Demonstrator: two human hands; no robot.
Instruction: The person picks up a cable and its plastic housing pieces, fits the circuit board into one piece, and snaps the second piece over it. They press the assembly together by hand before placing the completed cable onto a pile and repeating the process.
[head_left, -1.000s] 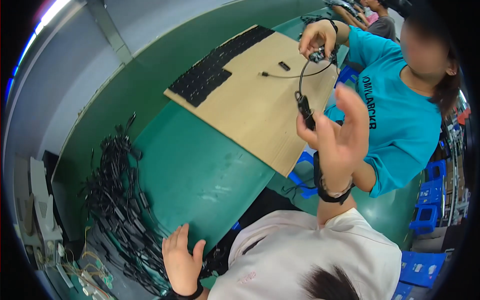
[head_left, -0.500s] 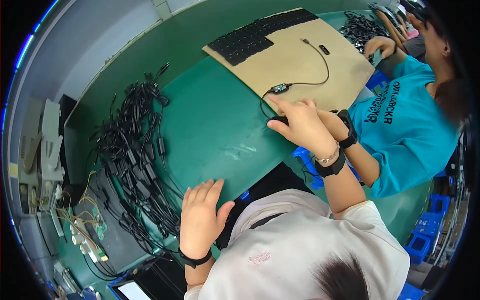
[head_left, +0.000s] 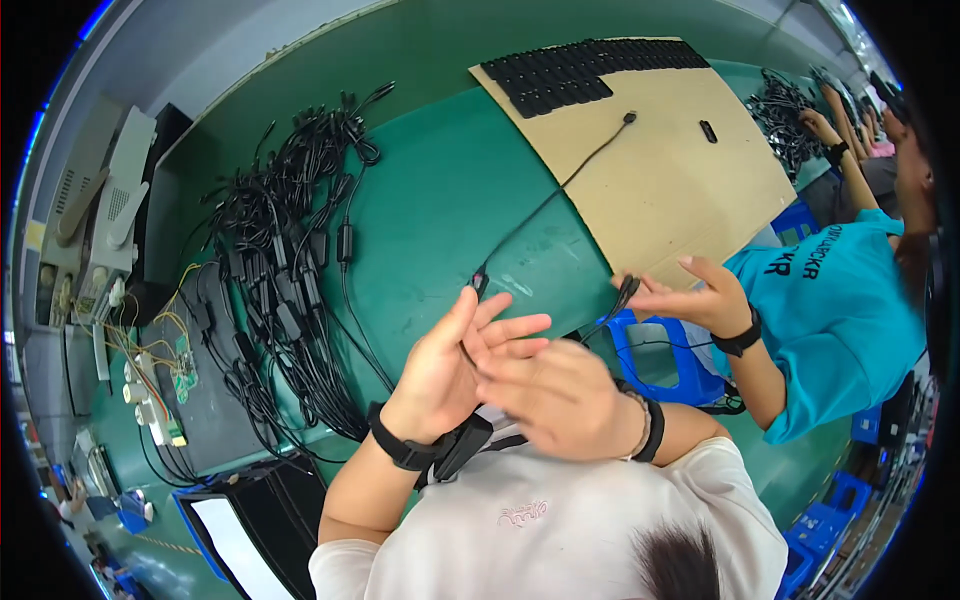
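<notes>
My left hand (head_left: 435, 375) is turned palm up in front of my chest, with its fingers partly curled. A thin black USB cable (head_left: 548, 205) runs from its plug on the cardboard to the thumb and forefinger of this hand. The hand holds the cable by a small dark in-line part (head_left: 480, 282), and a bit of the cable crosses the palm. My right hand (head_left: 555, 395) lies across the left palm and fingers. It is smeared by motion, and whether it grips the cable is hidden.
A cardboard sheet (head_left: 680, 190) bears rows of black casings (head_left: 545, 85) and one loose casing (head_left: 708, 131). Bundled black cables (head_left: 290, 240) lie at left. At right, a co-worker's hand (head_left: 700, 300) holds a black cable end (head_left: 626, 290) beside a blue stool (head_left: 660, 365).
My left hand has risen off the green mat to meet my right hand, which moved down and left. The cable has been drawn off the board toward me. The co-worker's hand has come nearer.
</notes>
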